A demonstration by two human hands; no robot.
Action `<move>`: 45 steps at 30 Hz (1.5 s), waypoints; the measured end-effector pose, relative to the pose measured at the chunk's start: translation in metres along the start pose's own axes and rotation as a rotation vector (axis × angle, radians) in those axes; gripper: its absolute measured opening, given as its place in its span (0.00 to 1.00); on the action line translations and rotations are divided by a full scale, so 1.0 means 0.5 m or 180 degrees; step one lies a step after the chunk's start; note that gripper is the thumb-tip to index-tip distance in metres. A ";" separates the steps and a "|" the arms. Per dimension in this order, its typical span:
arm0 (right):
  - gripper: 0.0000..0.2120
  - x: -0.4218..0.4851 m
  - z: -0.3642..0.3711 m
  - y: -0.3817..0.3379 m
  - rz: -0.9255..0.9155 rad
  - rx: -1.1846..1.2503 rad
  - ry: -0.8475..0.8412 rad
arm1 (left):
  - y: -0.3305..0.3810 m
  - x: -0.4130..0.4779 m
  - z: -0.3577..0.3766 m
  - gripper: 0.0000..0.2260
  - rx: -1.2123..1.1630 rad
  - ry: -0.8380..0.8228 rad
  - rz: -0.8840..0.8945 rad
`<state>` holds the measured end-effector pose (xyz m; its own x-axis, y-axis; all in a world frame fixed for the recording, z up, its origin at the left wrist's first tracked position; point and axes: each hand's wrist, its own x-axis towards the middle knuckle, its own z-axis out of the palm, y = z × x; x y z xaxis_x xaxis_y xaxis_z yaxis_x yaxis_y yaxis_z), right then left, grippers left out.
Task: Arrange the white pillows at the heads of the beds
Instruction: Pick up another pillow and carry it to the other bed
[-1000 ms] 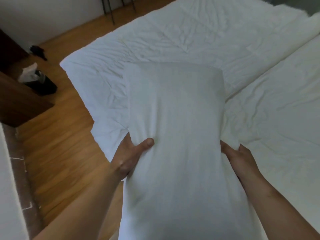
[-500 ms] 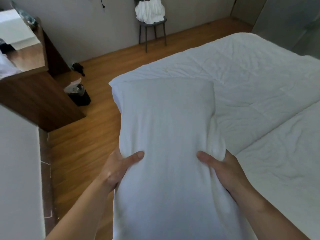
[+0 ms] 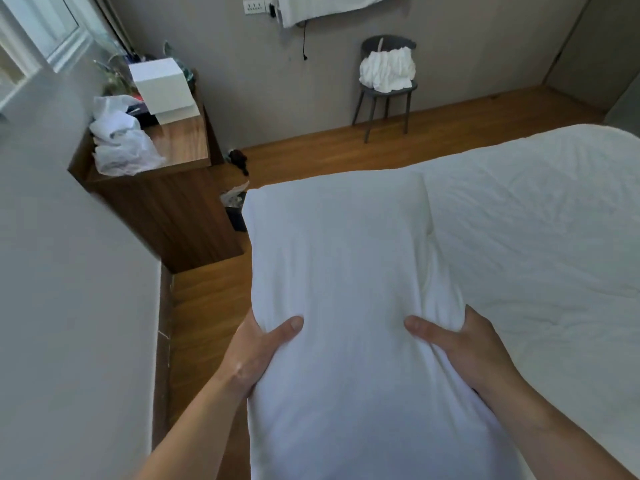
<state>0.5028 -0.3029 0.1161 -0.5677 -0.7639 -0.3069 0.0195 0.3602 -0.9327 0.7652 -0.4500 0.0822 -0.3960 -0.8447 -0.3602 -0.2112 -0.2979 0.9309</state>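
Item: white pillow (image 3: 346,289), one, held lengthwise in front of me, running from 6 o'clock up to centre frame, its far end over the near corner of the bed (image 3: 536,237).

Holder, left: my left hand (image 3: 258,351) clamps the pillow's left edge at 7 o'clock, thumb pressed into the top face, remaining fingers hidden underneath.

Holder, right: my right hand (image 3: 464,351) grips the right edge at 5 o'clock, thumb on top, with cloth bunched up above the knuckles.

Handling, as I judge it: soft and light. The filling dents under both thumbs and the cover wrinkles at each grip, so it will sag if held by one end. The plain cotton looks grippy, not slick, and nothing about it is fragile. Best hold is where I have it, on opposite long edges near the middle.

Surroundings: wooden desk (image 3: 166,188) at 10 o'clock carrying a white box (image 3: 162,88) and plastic bags (image 3: 121,140). Grey chair (image 3: 386,95) with white linen at 12 o'clock. Small bin (image 3: 235,209) at the desk's foot.

Status: pillow in the air, not yet placed. No bed head is in view.
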 end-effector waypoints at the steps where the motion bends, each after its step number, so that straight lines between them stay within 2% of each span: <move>1: 0.18 0.019 0.018 -0.006 0.0005 -0.0011 -0.0003 | 0.006 0.018 -0.016 0.48 0.0013 0.0029 0.0010; 9: 0.20 0.245 0.148 -0.062 0.0089 0.0014 -0.0074 | 0.092 0.234 -0.115 0.49 0.0224 0.0234 0.0048; 21: 0.19 0.644 0.292 -0.251 0.0060 0.0010 -0.0306 | 0.252 0.613 -0.222 0.48 0.0109 0.0440 -0.0180; 26: 0.21 0.783 0.362 -0.308 0.0065 0.0035 -0.0222 | 0.308 0.772 -0.271 0.43 0.0068 0.0379 -0.0147; 31: 0.18 0.929 0.455 -0.379 0.0047 0.0063 -0.0038 | 0.375 0.970 -0.346 0.45 0.0073 0.0193 -0.0085; 36: 0.20 1.057 0.546 -0.447 0.0101 0.0165 0.0283 | 0.458 1.173 -0.418 0.39 0.0161 -0.0220 -0.0028; 39: 0.19 1.124 0.583 -0.480 0.0149 0.0254 0.0443 | 0.487 1.283 -0.443 0.41 0.0238 -0.0330 -0.0062; 45: 0.25 1.284 0.617 -0.534 0.0208 0.0309 0.0838 | 0.567 1.501 -0.439 0.46 0.0396 -0.0705 0.0022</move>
<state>0.3870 -1.0546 0.1096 -0.7565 -0.5709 -0.3190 0.1346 0.3415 -0.9302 0.6045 -1.2661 0.0889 -0.5812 -0.7244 -0.3709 -0.3107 -0.2238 0.9238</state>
